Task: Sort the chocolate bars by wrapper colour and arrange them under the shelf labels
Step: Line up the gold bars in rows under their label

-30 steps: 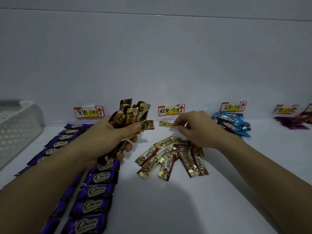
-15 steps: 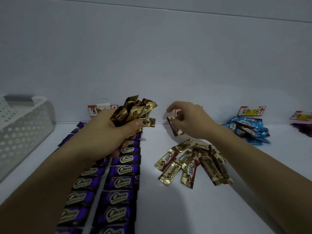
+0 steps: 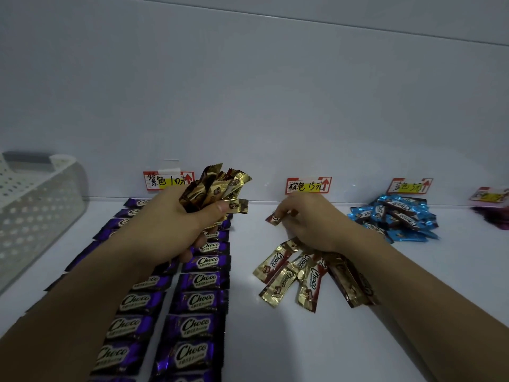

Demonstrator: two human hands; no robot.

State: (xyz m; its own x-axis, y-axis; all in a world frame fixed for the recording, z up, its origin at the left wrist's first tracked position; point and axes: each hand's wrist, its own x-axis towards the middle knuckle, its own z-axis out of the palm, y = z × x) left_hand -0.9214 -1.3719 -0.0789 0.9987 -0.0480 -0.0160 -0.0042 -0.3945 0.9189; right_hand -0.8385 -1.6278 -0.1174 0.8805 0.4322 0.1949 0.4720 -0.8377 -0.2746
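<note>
My left hand (image 3: 170, 224) grips a bunch of gold-brown chocolate bars (image 3: 217, 188), held upright above the purple rows. My right hand (image 3: 311, 221) pinches one gold-brown bar (image 3: 274, 218) low over the shelf, just below the middle label (image 3: 308, 185). Several gold-brown bars (image 3: 292, 274) lie fanned out on the shelf under my right wrist. Purple bars (image 3: 198, 301) lie in neat rows under the left label (image 3: 165, 181). Blue bars (image 3: 396, 216) are heaped under the third label (image 3: 409, 186).
A white perforated basket (image 3: 35, 216) stands at the far left. A fourth label (image 3: 487, 194) with dark purple-red wrappers (image 3: 493, 216) is at the right edge. The white back wall rises right behind the labels. Bare shelf lies in front of the fanned bars.
My right hand has dropped from the label towards the shelf with the single bar. The view shifted left, so everything sits further right. The left hand keeps its bunch.
</note>
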